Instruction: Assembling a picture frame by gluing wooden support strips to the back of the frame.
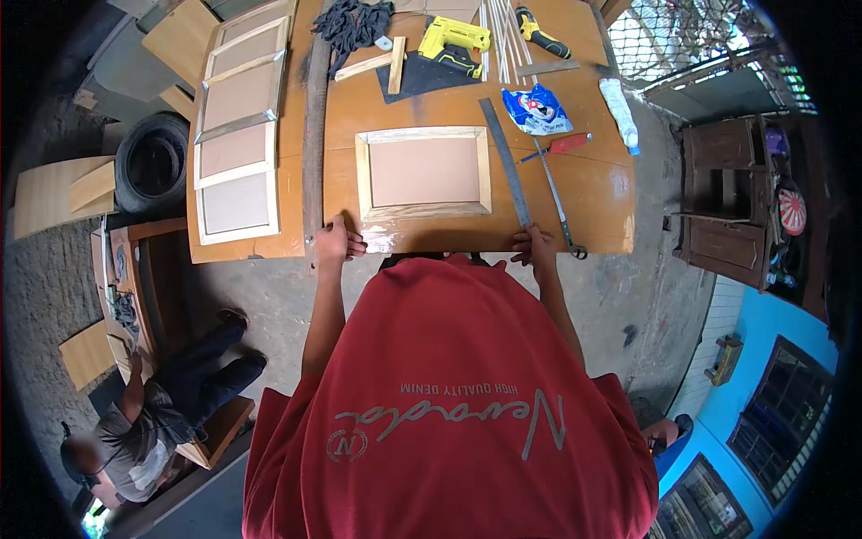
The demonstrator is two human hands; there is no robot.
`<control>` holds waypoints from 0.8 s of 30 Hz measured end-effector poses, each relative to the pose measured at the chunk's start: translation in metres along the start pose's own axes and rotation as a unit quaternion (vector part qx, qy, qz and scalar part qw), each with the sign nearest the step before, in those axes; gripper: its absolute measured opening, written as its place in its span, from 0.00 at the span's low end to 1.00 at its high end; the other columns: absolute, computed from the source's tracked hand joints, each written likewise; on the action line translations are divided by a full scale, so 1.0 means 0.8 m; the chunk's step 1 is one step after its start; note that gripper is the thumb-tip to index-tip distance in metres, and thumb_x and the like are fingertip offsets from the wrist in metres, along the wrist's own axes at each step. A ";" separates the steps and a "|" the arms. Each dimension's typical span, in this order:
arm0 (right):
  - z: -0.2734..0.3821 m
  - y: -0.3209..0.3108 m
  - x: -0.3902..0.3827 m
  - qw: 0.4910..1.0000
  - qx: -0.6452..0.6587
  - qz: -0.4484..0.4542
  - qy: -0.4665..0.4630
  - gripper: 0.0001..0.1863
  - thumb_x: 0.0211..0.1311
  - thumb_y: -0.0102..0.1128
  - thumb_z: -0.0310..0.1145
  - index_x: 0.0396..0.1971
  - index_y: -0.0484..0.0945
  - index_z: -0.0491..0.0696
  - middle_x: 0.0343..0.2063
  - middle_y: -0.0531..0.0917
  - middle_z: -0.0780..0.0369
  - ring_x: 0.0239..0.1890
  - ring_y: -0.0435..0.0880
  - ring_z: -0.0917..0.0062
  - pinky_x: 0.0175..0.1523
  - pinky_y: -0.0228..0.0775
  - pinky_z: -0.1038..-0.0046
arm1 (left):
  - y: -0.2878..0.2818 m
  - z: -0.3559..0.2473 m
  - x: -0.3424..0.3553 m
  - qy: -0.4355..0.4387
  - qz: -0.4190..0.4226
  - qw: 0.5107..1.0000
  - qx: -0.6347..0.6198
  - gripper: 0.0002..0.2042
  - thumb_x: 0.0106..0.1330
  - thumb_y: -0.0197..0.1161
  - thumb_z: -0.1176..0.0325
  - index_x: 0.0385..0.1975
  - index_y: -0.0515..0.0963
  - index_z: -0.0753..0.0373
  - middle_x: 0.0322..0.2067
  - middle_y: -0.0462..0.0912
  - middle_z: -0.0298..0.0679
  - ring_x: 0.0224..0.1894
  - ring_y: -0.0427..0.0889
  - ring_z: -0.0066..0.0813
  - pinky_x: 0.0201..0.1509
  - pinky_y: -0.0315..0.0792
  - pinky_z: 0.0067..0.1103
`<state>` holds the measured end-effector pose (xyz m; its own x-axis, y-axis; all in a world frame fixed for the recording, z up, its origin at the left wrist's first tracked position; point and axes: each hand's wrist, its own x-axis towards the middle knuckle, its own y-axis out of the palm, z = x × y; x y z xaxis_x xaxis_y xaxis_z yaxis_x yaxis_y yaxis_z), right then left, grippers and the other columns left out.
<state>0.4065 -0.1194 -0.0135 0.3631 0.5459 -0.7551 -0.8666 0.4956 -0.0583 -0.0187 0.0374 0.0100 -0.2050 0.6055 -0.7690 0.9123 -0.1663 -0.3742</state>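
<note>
My left hand (341,238) rests at the near edge of the orange wooden table (422,238), beside a long dark wooden bar (314,162), fingers apart and slightly bent. My right hand (534,242) touches the same edge at the lower end of a steel ruler (503,157), fingers also apart and bent. Between my hands lies a pale wood frame (487,171) with a pinkish panel (422,171). A red-handled screwdriver (566,144), a long thin metal strip with a dark end (558,207) and a blue packet (537,108) lie to the right.
More frames (233,180) lie at the left. Yellow staple gun (449,40), drill-like tool (543,36), sticks (494,36) and dark cloth (350,27) sit farther back. Tire (153,162) stands left, dark cabinet (718,234) right. A seated person (144,431) works lower left; another is partly visible lower right.
</note>
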 end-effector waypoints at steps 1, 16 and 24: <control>0.000 0.001 0.000 1.000 0.007 -0.001 -0.003 0.26 0.71 0.57 0.52 0.35 0.86 0.41 0.23 0.88 0.56 0.15 0.86 0.69 0.15 0.65 0.76 | -0.001 0.000 -0.001 0.000 -0.003 1.000 0.003 0.36 0.76 0.44 0.39 0.21 0.83 0.66 0.18 0.87 0.45 0.17 0.86 0.34 0.21 0.74 0.26; -0.007 0.000 0.004 1.000 0.014 0.023 -0.006 0.27 0.74 0.56 0.52 0.36 0.86 0.38 0.22 0.87 0.53 0.15 0.86 0.68 0.14 0.67 0.75 | -0.003 -0.004 -0.011 -0.003 -0.015 1.000 0.011 0.36 0.76 0.43 0.39 0.21 0.82 0.67 0.19 0.87 0.46 0.18 0.86 0.34 0.21 0.73 0.27; -0.004 0.005 0.003 1.000 0.021 0.009 -0.018 0.26 0.74 0.58 0.50 0.36 0.86 0.38 0.22 0.88 0.54 0.15 0.86 0.68 0.14 0.69 0.75 | -0.003 -0.009 0.002 0.013 -0.010 1.000 0.014 0.36 0.77 0.43 0.40 0.21 0.82 0.68 0.19 0.87 0.47 0.17 0.86 0.35 0.20 0.73 0.25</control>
<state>0.4029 -0.1185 -0.0177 0.3599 0.5789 -0.7317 -0.8586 0.5124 -0.0170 -0.0183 0.0444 0.0137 -0.2138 0.6289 -0.7475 0.8979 -0.1749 -0.4040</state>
